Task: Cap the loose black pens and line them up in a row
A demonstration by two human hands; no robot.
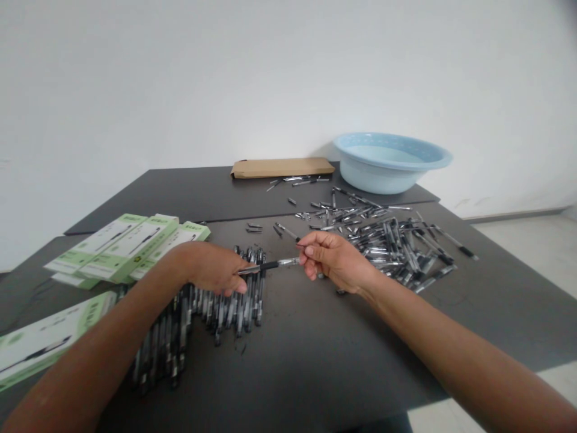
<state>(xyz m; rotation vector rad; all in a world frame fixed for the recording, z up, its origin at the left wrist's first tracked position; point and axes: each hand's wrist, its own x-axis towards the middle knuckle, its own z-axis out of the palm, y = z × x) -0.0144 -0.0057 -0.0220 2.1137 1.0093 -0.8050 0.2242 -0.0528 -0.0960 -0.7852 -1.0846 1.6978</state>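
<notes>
In front of me a clear pen with a black grip (269, 265) spans the gap between my two hands. My left hand (220, 269), palm down, is closed round its left end, above a row of pens (234, 307) laid side by side. The pen's other end meets the curled fingers of my right hand (331, 258). Thumb and forefinger of that hand are pinched together near a thin pen piece (288, 231); whether they grip it is unclear. A loose heap of pens and pen parts (401, 246) lies beyond my right hand.
Green-and-white pen boxes (130, 243) are stacked at the left, with another box (54, 337) nearer me. A flat cardboard piece (283, 168) and a light blue basin (392, 174) stand at the back of the dark table (315, 373). Small dark parts (254, 227) lie mid-table.
</notes>
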